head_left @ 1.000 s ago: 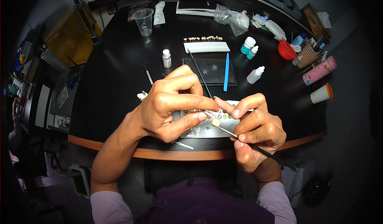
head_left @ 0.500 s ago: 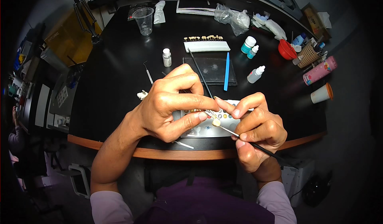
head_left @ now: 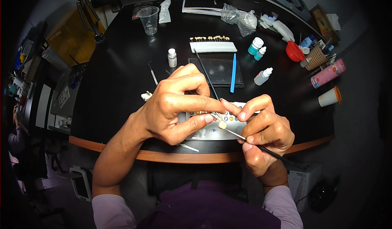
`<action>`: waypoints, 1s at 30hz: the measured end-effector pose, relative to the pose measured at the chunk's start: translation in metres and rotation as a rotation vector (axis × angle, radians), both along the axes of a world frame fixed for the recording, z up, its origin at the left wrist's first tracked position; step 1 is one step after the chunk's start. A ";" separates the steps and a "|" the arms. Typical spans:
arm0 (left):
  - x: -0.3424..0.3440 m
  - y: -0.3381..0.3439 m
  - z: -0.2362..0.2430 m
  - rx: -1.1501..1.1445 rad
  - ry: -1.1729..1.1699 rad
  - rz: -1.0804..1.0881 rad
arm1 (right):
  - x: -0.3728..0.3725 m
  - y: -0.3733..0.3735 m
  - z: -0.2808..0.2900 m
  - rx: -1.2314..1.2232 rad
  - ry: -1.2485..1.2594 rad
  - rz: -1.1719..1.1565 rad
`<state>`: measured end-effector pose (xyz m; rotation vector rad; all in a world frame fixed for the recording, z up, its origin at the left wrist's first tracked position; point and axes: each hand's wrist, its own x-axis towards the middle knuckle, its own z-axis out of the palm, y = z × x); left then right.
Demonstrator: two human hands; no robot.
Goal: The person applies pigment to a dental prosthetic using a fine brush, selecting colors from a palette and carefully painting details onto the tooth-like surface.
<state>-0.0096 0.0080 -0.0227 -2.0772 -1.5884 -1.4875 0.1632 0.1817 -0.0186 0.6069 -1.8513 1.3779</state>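
Observation:
My left hand [head_left: 175,106] pinches thin silver metal tips [head_left: 217,116], which look like tweezers, between thumb and index finger. At their end is a small cream-coloured tooth crown [head_left: 222,125]. My right hand [head_left: 267,135] grips a thin brush [head_left: 267,150] with a black handle, its tip touching or nearly touching the crown. My right index finger reaches toward the left fingertips. A second thin dark-handled tool [head_left: 206,74] slants up from between my hands; whether it is held I cannot tell. Beneath my hands lies a pale palette [head_left: 200,135] with small coloured spots, partly hidden.
Behind sit a dark slab [head_left: 220,72], a blue stick [head_left: 233,74] and a white holder [head_left: 214,47] with tooth shade tabs. Small bottles [head_left: 263,76] stand at the right, another [head_left: 172,58] at the left. A clear cup [head_left: 148,21], red bowl [head_left: 294,51] and probe [head_left: 152,74] lie further out.
The view has shifted very slightly. Both hands keep their grips, and the brush tip stays at the crown.

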 end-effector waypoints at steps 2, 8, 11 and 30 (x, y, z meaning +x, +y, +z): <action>0.000 -0.002 0.000 -0.005 -0.013 -0.001 | -0.001 -0.001 0.000 0.010 0.004 0.006; 0.001 0.001 -0.005 -0.007 0.011 0.043 | 0.001 -0.004 -0.002 -0.097 0.001 0.002; 0.000 0.000 -0.005 -0.015 0.020 0.048 | 0.000 -0.004 -0.003 -0.132 -0.006 0.011; 0.000 -0.001 -0.002 -0.012 0.013 0.044 | 0.000 -0.003 -0.002 -0.017 -0.009 -0.024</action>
